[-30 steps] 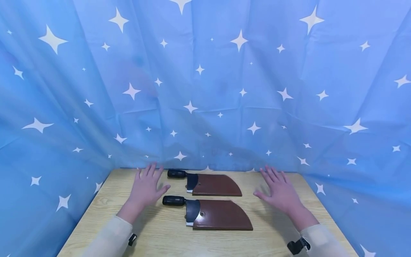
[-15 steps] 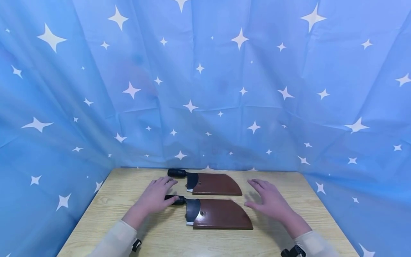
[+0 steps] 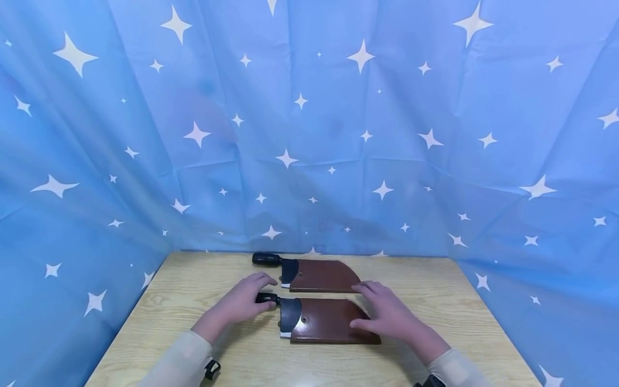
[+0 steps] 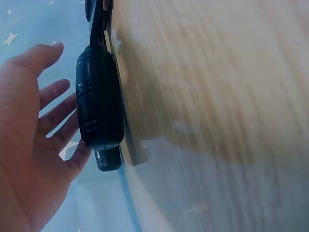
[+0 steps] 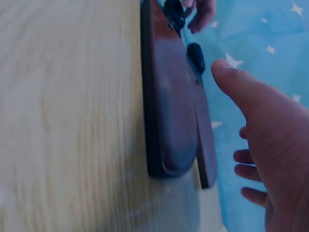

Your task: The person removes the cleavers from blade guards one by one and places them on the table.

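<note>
Two cleavers lie one behind the other, each in a brown leather sheath with its black handle pointing left. My left hand (image 3: pixel 242 302) hovers around the handle (image 3: pixel 267 298) of the nearer cleaver (image 3: pixel 329 322). In the left wrist view its fingers are spread and loosely bent beside that ribbed handle (image 4: pixel 99 101), not closed on it. Over the rounded right end of the nearer sheath is my right hand (image 3: pixel 389 314), its thumb and fingers apart. The right wrist view shows it clear of the sheath (image 5: pixel 176 111). The farther cleaver (image 3: pixel 321 275) lies untouched.
Both cleavers rest on a light wood table (image 3: pixel 425 279), the farther one close to the back edge. A blue curtain (image 3: pixel 309 134) with white stars hangs behind and along both sides of it.
Both hands have come inward and nearer the cleavers, the left to the nearer handle, the right over the sheath's end. Their widely spread fingers have relaxed. The cleavers have stayed put.
</note>
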Motion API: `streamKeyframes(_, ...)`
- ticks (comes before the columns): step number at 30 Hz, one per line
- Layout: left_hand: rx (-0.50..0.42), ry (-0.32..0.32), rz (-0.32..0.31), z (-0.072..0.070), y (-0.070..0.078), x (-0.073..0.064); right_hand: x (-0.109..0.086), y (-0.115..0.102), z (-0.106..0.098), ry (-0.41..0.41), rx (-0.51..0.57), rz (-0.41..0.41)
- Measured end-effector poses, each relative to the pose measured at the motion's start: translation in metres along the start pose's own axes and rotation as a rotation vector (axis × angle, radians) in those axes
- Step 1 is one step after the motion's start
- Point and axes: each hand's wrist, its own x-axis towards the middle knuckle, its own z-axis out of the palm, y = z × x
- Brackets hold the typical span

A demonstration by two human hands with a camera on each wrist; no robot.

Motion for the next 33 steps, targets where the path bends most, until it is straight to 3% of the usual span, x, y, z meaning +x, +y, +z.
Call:
streamKeyframes(11,-0.115,-0.04,0.0,0.011,-0.004,0.005,0.01,-0.031,0.018,-0.153,0.047,0.012)
streamKeyframes(18,-0.146,-0.024,-0.047,0.016,0.0,0.008,0.018,-0.041,0.027,-0.185,0.011,-0.024)
streamKeyframes(26,-0.112,-0.026,-0.082,0.02,-0.001,0.008,0.027,-0.049,0.039,-0.214,0.015,-0.014)
streamKeyframes(33,-0.122,-0.021,-0.097,0.017,0.002,0.01,0.03,-0.053,0.043,-0.214,0.01,-0.023)
